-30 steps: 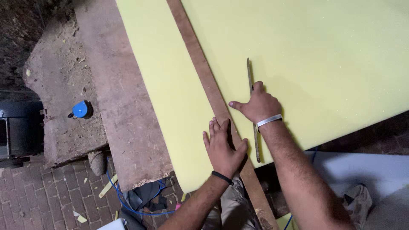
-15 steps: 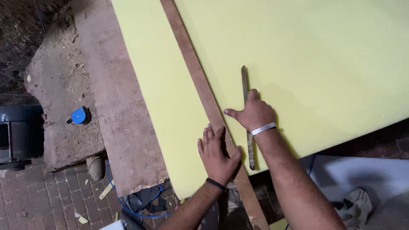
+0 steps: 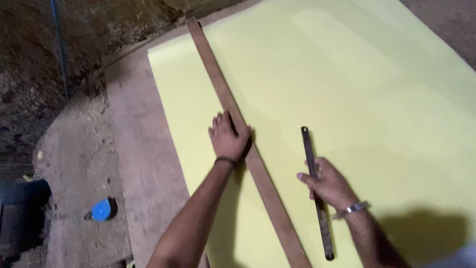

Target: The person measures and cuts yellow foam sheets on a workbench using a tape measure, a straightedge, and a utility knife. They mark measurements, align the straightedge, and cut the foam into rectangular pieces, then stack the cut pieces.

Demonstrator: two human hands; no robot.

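A large pale yellow sheet (image 3: 347, 89) lies flat across the work surface. A long brown wooden strip (image 3: 213, 59) runs diagonally over it from the top left toward the bottom edge. My left hand (image 3: 227, 139) presses flat on the strip near its middle, with a dark band at the wrist. My right hand (image 3: 329, 186), with a metal bracelet at the wrist, grips a thin dark metal blade (image 3: 310, 154) that lies on the sheet to the right of the strip, roughly parallel to it.
A bare concrete slab (image 3: 134, 149) borders the sheet on the left. A blue tape measure (image 3: 101, 209) sits on the rough ground at lower left, near a dark object (image 3: 20, 213) at the left edge. A blue line (image 3: 60, 49) runs down the dirt wall.
The view shifted, showing more of the sheet. My left hand slid farther up the wooden strip. My right hand has closed around the blade and drawn it away from the strip, to the right.
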